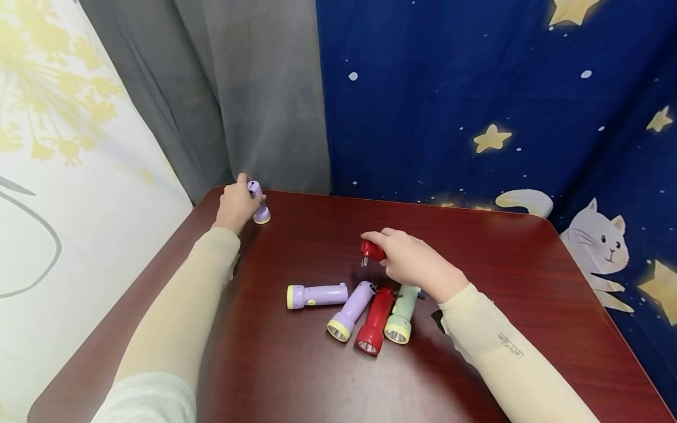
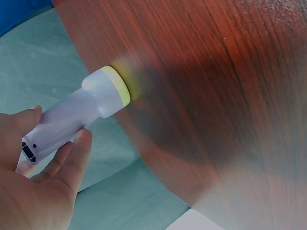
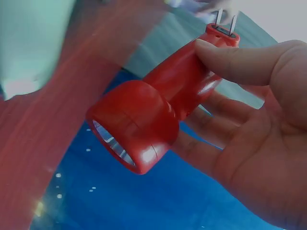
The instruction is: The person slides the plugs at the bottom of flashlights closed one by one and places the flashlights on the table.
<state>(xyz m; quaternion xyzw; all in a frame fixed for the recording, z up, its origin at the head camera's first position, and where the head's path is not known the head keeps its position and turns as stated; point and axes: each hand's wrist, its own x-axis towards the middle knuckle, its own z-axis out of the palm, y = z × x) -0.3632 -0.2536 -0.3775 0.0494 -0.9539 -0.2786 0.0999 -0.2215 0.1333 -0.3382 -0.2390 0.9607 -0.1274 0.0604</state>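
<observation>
At the table's far left corner my left hand (image 1: 239, 205) grips a purple flashlight (image 1: 261, 212) by its tail end. The left wrist view shows the purple flashlight (image 2: 72, 112) between thumb and fingers, its yellow-rimmed head down at the tabletop. My right hand (image 1: 409, 258) holds a red flashlight (image 1: 373, 251) above the middle of the table. In the right wrist view two metal plug prongs stick out of the red flashlight (image 3: 163, 100). Below the right hand lie a second red flashlight (image 1: 376, 320), a green flashlight (image 1: 405, 308) and a tilted purple flashlight (image 1: 351, 311).
Another purple flashlight (image 1: 317, 295) lies sideways left of the group. The dark red table (image 1: 296, 370) ends at a grey curtain (image 1: 270, 117) and a blue starry curtain (image 1: 412, 117) behind. A white patterned curtain (image 1: 79, 205) borders the left edge.
</observation>
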